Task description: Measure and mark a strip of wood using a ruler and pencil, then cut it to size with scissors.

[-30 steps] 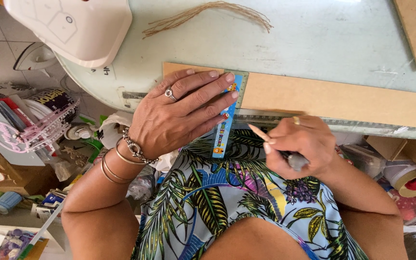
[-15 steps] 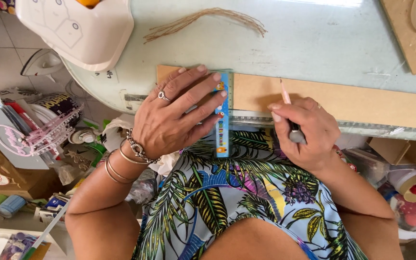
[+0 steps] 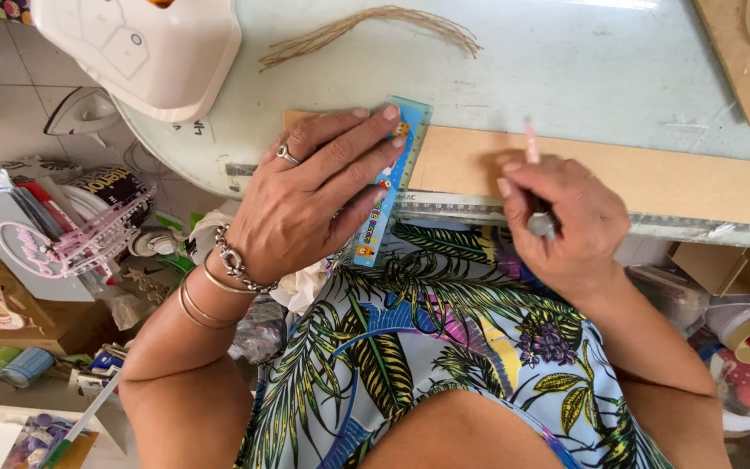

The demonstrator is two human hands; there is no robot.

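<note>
The left hand (image 3: 305,200) lies spread flat, pressing a blue ruler (image 3: 390,187) across a long cardboard strip (image 3: 653,178). The right hand (image 3: 566,217) pinches a pencil (image 3: 532,156) beside it; it looks like marking time, so the ruler must not slip.

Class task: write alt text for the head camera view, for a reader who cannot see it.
A person's left hand presses a blue ruler across a long cardboard strip at a table's edge, while the right hand holds a pencil against the strip. Twine strands lie further back.
</note>
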